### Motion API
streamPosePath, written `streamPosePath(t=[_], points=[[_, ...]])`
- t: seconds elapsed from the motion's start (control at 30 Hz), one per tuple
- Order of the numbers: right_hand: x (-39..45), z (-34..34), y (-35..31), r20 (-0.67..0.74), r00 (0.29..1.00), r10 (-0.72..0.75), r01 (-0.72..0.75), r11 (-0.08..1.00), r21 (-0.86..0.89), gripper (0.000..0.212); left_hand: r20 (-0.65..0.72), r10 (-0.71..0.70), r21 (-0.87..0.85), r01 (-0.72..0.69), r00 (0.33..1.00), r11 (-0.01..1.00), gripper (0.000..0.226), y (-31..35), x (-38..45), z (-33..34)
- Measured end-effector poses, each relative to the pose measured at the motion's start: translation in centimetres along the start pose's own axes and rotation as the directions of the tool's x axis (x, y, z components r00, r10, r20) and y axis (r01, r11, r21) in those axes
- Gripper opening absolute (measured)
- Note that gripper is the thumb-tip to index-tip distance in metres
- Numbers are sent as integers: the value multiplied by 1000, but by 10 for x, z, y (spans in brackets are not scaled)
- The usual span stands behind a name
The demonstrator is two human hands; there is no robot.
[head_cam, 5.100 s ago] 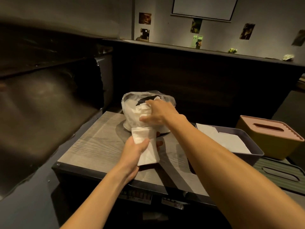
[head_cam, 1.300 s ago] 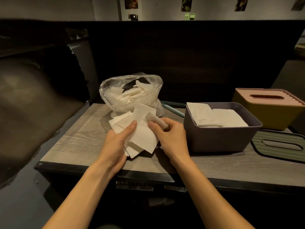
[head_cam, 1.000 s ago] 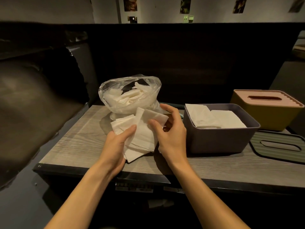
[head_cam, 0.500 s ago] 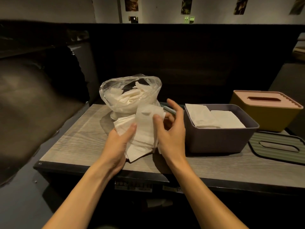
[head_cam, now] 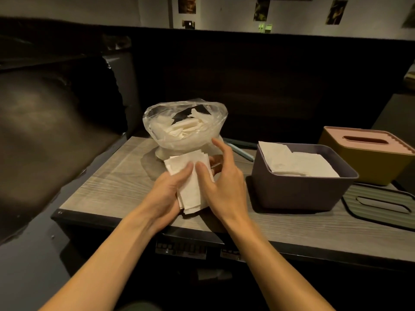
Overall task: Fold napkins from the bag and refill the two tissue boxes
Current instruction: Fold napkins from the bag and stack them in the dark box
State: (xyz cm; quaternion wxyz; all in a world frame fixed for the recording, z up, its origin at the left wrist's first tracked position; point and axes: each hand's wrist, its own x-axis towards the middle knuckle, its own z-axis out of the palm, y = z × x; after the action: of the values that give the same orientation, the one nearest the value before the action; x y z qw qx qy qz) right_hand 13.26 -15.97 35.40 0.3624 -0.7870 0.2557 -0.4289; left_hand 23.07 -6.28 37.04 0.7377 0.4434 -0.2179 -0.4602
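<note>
Presently I judge the folding step to be in hand: my left hand (head_cam: 167, 194) grips a small stack of white napkins (head_cam: 190, 178) from below, thumb curled over its top sheet, holding it above the worktop (head_cam: 107, 187) just in front of the clear plastic bag (head_cam: 184, 129). My right hand (head_cam: 221, 182) lies against the right side of the stack, thumb pressing the top sheet, fingers loosely spread; whether those fingers pinch an edge behind the paper I cannot tell. The bag, open at the top, holds more napkins. The grey tissue box (head_cam: 301, 189) stands uncovered to the right, partly filled with flat napkins, its ribbed lid (head_cam: 381, 200) lying on the worktop beside it. The yellow tissue box (head_cam: 368, 162) behind carries its pink lid; its contents are hidden. The next move, in my judgement, calls for squaring the stack's edges, then carrying it right and setting it flat on the napkins in the grey box.
</note>
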Motion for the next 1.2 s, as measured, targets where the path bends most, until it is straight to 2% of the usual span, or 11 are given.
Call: streamPosePath(t=[0.13,0.23,0.33,0.4,0.47,0.57,0.73,0.87,0.97,1.07,1.2], points=[[3,-9,0,204,944,261,-294,944,153,45,-21,-10,-182,6,1000,983,43,1,2,-8],[1,-9,2,337,906,258,-307,946,100,35,-35,10,-205,-17,999,979,40,3,-3,-3],[0,-13,-3,218,960,175,-233,932,277,19,-24,68,-133,-71,997,989,35,4,-7,1],[0,-20,-3,72,992,108,-128,909,398,19,-42,155,41,-153,987,987,31,2,-6,0],[0,-24,0,-8,999,53,-47,930,365,25,-130,259,221,-227,957,948,35,-4,-2,-2],[0,-22,6,110,988,107,-134,951,280,41,-226,366,470,-229,903,853,53,-11,6,-2],[-1,-22,10,314,936,159,-233,949,212,78,-79,343,701,-193,936,687,95,-18,11,-4],[0,-22,12,270,944,192,-255,942,220,81,17,405,776,-268,914,571,79,-21,14,-5],[0,-20,12,272,940,206,-242,964,107,81,0,417,763,-269,909,587,68,-21,16,-9],[0,-16,11,307,930,200,-207,978,-12,84,66,380,756,-295,923,585,75,-23,17,-10],[0,-15,12,273,937,218,-224,975,-8,78,52,391,755,-293,919,587,62,-24,18,-10]])
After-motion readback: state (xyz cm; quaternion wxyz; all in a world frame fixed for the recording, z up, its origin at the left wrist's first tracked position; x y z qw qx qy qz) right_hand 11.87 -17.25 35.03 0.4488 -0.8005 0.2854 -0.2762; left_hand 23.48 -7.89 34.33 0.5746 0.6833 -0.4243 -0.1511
